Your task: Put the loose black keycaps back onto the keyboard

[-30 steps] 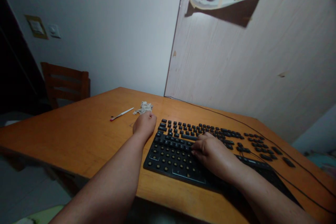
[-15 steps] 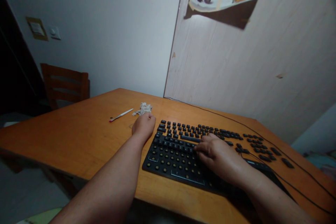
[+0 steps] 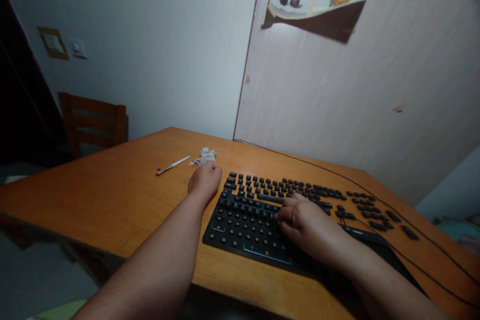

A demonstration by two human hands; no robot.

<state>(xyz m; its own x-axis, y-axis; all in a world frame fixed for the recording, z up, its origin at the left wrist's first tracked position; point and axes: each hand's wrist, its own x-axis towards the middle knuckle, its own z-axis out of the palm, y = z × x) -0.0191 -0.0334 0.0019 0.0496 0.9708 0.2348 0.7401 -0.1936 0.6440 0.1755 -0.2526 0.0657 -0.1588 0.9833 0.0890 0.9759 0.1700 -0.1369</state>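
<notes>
A black keyboard [image 3: 255, 220] lies on the orange wooden table [image 3: 112, 195]. My left hand [image 3: 204, 180] rests as a closed fist on the table at the keyboard's far left corner; whether it holds anything is hidden. Just beyond it lies a crumpled white tissue [image 3: 204, 156]. My right hand [image 3: 305, 222] sits on the middle rows of keys with its fingers curled and pinched together on the keys; what is between them is hidden.
A thin white stick with a red tip [image 3: 172, 165] lies left of the tissue. The keyboard's black cable [image 3: 300, 160] runs along the table's far edge by the pale wall. A wooden chair [image 3: 92, 122] stands at the far left.
My right hand has shifted slightly along the keys. The left fist has stayed at the keyboard's corner.
</notes>
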